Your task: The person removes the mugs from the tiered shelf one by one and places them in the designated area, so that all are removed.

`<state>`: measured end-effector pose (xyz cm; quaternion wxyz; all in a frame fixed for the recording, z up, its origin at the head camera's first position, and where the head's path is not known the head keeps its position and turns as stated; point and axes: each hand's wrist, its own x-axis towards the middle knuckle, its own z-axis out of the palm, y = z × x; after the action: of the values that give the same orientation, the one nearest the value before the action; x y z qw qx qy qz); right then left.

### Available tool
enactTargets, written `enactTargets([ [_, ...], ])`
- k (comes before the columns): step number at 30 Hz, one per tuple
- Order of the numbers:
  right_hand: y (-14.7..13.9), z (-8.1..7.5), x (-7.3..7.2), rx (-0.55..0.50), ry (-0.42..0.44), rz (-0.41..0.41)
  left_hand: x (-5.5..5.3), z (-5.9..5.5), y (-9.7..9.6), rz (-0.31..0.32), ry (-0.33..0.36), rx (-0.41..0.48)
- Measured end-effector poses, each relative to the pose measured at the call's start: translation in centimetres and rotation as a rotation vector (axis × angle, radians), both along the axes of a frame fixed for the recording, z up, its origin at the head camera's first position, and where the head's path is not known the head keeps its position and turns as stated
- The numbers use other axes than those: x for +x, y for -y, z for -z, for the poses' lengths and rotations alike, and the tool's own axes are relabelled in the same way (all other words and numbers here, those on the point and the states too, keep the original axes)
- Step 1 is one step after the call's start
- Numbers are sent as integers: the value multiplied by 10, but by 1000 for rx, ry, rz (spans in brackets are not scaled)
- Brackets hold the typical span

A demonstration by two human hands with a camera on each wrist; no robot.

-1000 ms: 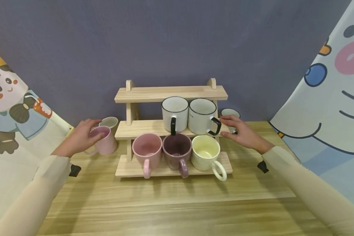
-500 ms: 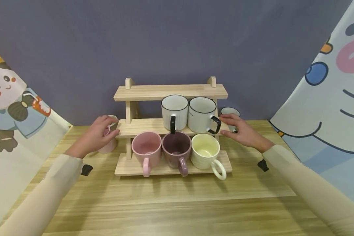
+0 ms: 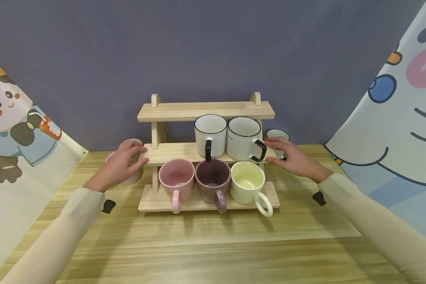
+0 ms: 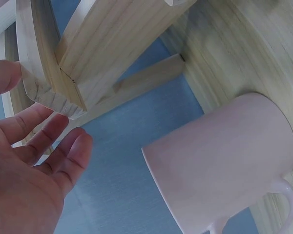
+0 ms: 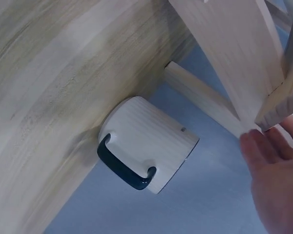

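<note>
- While light falls softly over it, the wood-grained table (image 3: 213, 248) fills the near part of the head view in pale and brown streaks.
- Cream sleeves (image 3: 369, 221) reach in from both near corners, with a small black piece (image 3: 108, 206) near each cuff.
- Next comes the wooden stand (image 3: 167, 153), three-tiered and upright on the table; its lowest tier bears a pink mug (image 3: 178, 181), a purple mug (image 3: 213, 181) and a pale yellow mug (image 3: 247, 183), handles toward the viewer.
- Well apart, the left hand (image 3: 122, 161) and the right hand (image 3: 291, 157) pinch opposite ends of the middle tier, where two black-rimmed white mugs (image 3: 243, 142) stand side by side.
- Beside the stand on the left, a light pink mug (image 4: 224, 161) sits on the table; on the right, a white mug with a black handle (image 5: 146, 146) does the same.
- Bare wood shows along the top tier (image 3: 206, 110).
- Behind everything hangs a plain grey-blue backdrop (image 3: 213, 51), flanked by a left cartoon panel (image 3: 10, 102) and a right cartoon panel (image 3: 404, 118) with a pink snout.
</note>
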<state>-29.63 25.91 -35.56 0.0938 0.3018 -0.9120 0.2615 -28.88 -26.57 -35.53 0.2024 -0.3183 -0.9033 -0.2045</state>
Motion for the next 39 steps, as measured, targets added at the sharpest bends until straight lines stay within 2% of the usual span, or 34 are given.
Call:
enactTargets([
  [4, 4, -11, 2, -35, -145, -1, 1, -1, 0, -11, 4, -2],
  [8, 10, -37, 8, -95, -252, 38, 2, -3, -1, -24, 19, 3],
  [14, 30, -80, 16, -59, -183, 57, 4, -5, -3, -42, 23, -3],
  [19, 57, -101, 18, 57, -78, 70, 5, -6, -5, -43, 20, -30],
  [24, 82, -108, 13, 167, -1, 108, 7, -7, -8, -38, 30, -39],
  [30, 97, -110, 5, 248, 26, 146, 6, -4, -7, -29, 25, -26],
  [34, 99, -110, 3, 256, 20, 149, 5, -3, -6, -26, 12, -19],
  [39, 95, -107, 2, 210, -47, 141, 5, -2, -5, -26, 7, -12],
])
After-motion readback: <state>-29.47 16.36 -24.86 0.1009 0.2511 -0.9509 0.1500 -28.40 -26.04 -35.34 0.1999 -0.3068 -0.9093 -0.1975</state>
